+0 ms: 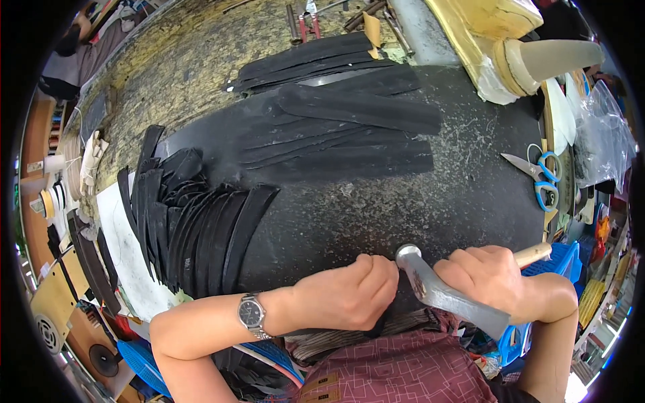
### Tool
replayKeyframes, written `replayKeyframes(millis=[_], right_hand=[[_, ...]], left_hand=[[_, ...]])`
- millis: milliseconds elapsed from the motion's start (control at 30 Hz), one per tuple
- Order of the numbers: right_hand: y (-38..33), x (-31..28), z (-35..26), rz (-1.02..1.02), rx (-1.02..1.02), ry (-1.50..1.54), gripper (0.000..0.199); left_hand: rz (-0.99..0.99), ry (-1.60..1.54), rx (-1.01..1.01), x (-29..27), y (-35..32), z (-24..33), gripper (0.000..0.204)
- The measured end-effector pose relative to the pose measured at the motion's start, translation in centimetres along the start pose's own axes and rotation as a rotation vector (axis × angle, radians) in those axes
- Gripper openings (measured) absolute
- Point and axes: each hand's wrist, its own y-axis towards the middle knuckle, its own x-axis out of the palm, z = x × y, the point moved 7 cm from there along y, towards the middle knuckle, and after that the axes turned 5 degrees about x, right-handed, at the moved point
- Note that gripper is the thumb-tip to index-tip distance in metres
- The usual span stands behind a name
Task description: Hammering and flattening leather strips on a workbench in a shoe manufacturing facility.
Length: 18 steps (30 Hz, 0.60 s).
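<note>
My right hand (487, 272) is wrapped round the wooden handle of a hammer (451, 297). Its metal head, with a round face toward my left hand, lies over the table's near edge. My left hand (353, 292), a watch on its wrist, is closed beside the hammer face. What its fingers hold is hidden, though something black shows just below them. To the left, many black strips (201, 235) lie fanned and overlapping. Further black strips (356, 134) are laid across the middle of the dark work mat (322, 235), and another bundle (309, 64) lies beyond.
Scissors (531, 168) with blue handles lie at the mat's right. A yellow-wrapped block (463, 33) with a pale cone-shaped piece (561, 60) stands at the far right. Pliers (310, 20) and rods are at the back. A blue basket (568, 262) sits below the right edge.
</note>
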Motion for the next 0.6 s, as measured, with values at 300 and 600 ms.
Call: replayKeyframes(millis=[300,600], right_hand=[[0.9,-0.4,-0.1,-0.05,-0.04,0.021,0.03],[1.3,0.2,-0.5,-0.04,-0.015,-0.003,0.031]], left_hand=[[0.084,-0.297,-0.295,-0.2,-1.2,-1.0,0.032],[0.184,-0.235,-0.556,-0.7,-3.4,-1.5,0.032]])
